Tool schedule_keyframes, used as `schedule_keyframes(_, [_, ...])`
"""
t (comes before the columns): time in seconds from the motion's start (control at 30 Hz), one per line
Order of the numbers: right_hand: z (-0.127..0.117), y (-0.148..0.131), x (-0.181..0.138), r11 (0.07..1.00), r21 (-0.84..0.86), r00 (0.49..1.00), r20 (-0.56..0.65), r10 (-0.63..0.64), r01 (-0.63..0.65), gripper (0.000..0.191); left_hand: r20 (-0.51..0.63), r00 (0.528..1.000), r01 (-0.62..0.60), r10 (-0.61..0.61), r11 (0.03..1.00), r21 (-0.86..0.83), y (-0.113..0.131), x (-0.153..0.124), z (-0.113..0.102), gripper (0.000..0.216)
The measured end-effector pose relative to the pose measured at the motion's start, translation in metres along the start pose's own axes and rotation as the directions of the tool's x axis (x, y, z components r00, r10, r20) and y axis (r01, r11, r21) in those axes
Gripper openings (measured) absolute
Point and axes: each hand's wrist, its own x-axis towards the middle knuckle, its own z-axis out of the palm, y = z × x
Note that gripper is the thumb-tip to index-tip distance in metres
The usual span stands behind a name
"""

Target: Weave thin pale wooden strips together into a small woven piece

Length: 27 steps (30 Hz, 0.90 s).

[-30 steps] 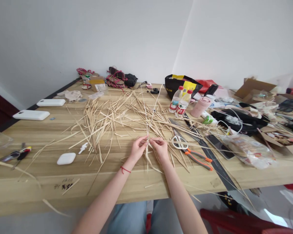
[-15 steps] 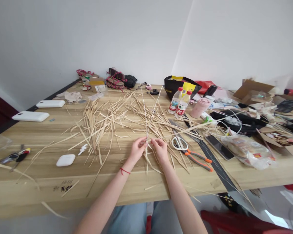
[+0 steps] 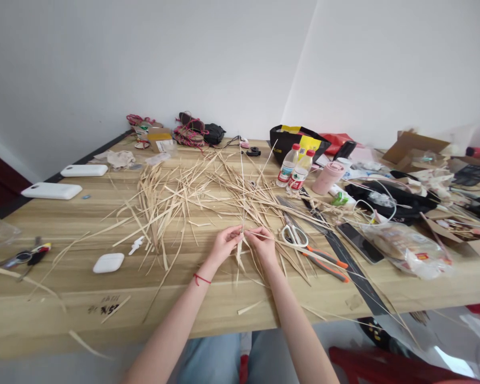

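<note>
Close together near the front of the table, my left hand point(image 3: 225, 244) and my right hand point(image 3: 264, 246) pinch a small piece of plaited straw point(image 3: 240, 255). Loose tails of it hang below the fingertips. From the pinch a thin pale strand point(image 3: 243, 186) runs away from me towards the back. A straw strip point(image 3: 292, 244) stretches to the right from my right fingers. The knot itself is mostly hidden by my fingertips. Beyond the hands spreads a heap of dry straw strips point(image 3: 160, 205).
On the right lie white-handled scissors point(image 3: 295, 236), orange-handled pliers point(image 3: 327, 263), a long dark strip point(image 3: 358, 277) and a phone point(image 3: 360, 242). Two bottles point(image 3: 298, 172) and a pink cup point(image 3: 328, 177) stand behind. A white earbud case point(image 3: 109, 263) lies to the left.
The two pale strands stood in a V; now one points nearly straight back. A strip now extends rightwards from my right hand. Both hands stay in nearly the same place.
</note>
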Motion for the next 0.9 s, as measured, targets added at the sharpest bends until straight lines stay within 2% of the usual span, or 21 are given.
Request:
schedule_keyframes(0.1, [0.001,-0.001,0.0,1.0,0.026,1.0,0.025,0.002,-0.002,0.025,0.018,0.999,0.03,-0.03,0.999,-0.018,0.003,0.0,-0.001,0.044])
schedule_keyframes(0.3, [-0.001,0.002,0.003,0.984,0.144,0.99,0.108,0.094,-0.109,0.034,0.034,0.998,0.057,-0.056,0.997,-0.043,0.007,-0.003,-0.001,0.043])
schedule_keyframes(0.57, [-0.008,0.006,0.006,0.968,0.153,0.972,0.161,0.172,-0.197,0.037,0.079,0.994,0.076,-0.073,0.996,-0.037,0.012,-0.006,0.0,0.04])
schedule_keyframes(0.9, [-0.01,0.005,0.006,0.969,0.118,0.963,0.188,0.193,-0.217,0.035,0.09,0.992,0.09,-0.084,0.994,-0.056,0.014,-0.007,0.0,0.04])
